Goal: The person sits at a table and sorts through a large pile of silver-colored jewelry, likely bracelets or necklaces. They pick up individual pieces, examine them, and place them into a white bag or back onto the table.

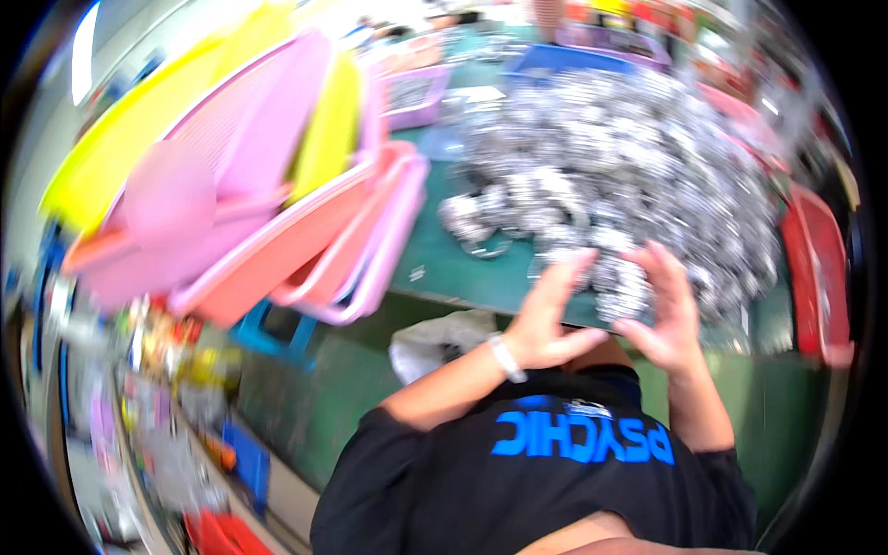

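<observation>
A big heap of shiny silvery metal pieces (592, 139), many of them ring-like, lies on the green table. Blur hides their exact kind. At the heap's near edge, my left hand (551, 319) has its thumb and fingers apart, with a white band around that wrist. Facing it, my right hand (668, 310) is also spread, fingers curved and thumb pointing inward. Between the two hands sits a small cluster of the silvery pieces (622, 287). Whether my fingertips touch it cannot be made out.
Pink, orange and yellow plastic baskets (277, 231) lean in a stack at the left, over a blue stool (277, 333). A red basket (816, 277) stands at the right. Blue (573, 60) and purple trays (416, 97) sit behind. A whitish bag (439, 338) lies below the table edge.
</observation>
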A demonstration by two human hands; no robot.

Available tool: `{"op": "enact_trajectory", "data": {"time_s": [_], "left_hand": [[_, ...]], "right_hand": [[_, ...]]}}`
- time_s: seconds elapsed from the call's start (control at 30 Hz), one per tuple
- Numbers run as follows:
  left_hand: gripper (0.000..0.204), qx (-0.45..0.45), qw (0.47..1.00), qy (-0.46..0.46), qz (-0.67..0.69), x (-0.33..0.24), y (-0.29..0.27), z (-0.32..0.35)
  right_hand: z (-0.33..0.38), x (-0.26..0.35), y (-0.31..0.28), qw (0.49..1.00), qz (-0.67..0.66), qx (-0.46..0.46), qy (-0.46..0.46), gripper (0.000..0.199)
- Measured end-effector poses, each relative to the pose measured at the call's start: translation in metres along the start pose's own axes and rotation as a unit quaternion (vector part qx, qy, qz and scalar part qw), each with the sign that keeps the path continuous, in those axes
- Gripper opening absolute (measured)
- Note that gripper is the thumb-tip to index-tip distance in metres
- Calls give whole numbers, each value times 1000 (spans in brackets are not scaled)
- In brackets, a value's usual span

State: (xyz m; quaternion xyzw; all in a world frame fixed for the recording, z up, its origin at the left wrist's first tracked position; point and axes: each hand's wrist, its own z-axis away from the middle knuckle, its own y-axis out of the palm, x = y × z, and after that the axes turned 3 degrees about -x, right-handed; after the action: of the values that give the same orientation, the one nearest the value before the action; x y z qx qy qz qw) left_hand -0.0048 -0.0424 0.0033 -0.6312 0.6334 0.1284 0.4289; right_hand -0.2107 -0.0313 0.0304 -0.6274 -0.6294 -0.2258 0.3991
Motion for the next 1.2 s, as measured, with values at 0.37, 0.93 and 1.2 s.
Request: {"op": "enact_trajectory", "data": {"time_s": [0.37,0.93,1.2], "left_hand": [[62,-72,992,-66,80,12,5,18],[35,-82,992,-90,-23,20,-9,24],[28,-82,992,-76,-60,17,-12,25]], "right_hand": [[0,38,-89,970,207,-90,-88,74],[3,-35,-366,687,683,-225,105,60],[-66,-28,-146,886,459,-65,-24,41]]}}
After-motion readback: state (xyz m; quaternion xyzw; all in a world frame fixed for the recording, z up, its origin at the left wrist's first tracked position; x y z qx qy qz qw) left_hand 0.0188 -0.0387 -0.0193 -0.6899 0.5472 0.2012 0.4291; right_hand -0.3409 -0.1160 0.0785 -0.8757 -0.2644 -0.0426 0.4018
